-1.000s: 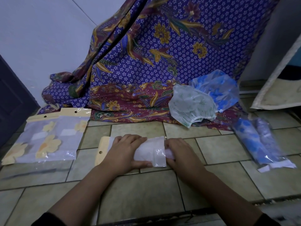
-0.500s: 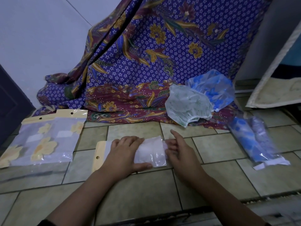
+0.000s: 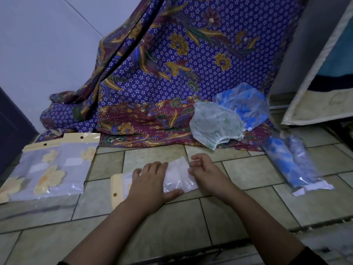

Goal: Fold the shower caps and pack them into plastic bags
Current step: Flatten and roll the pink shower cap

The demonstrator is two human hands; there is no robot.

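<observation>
On the floor tiles, centre, I see the plastic bag (image 3: pixel 186 185) w/ a folded white shower cap (image 3: pixel 174 174) inside. Left hand (image 3: pixel 147 185) lies flat on it, fingers straight, pressing down. Right hand (image 3: pixel 207 175) sits at the bag's right end, fingers loosely curled; can't tell if it pinches the edge. Behind, on the batik cloth (image 3: pixel 145 123): green-print cap (image 3: pixel 215 127) & blue cap (image 3: pixel 248 100).

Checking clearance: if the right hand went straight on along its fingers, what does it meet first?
The right hand meets the bagged white cap, just off its fingertips; contact unclear. Behind it lies the left hand, pressing that bag.
</observation>
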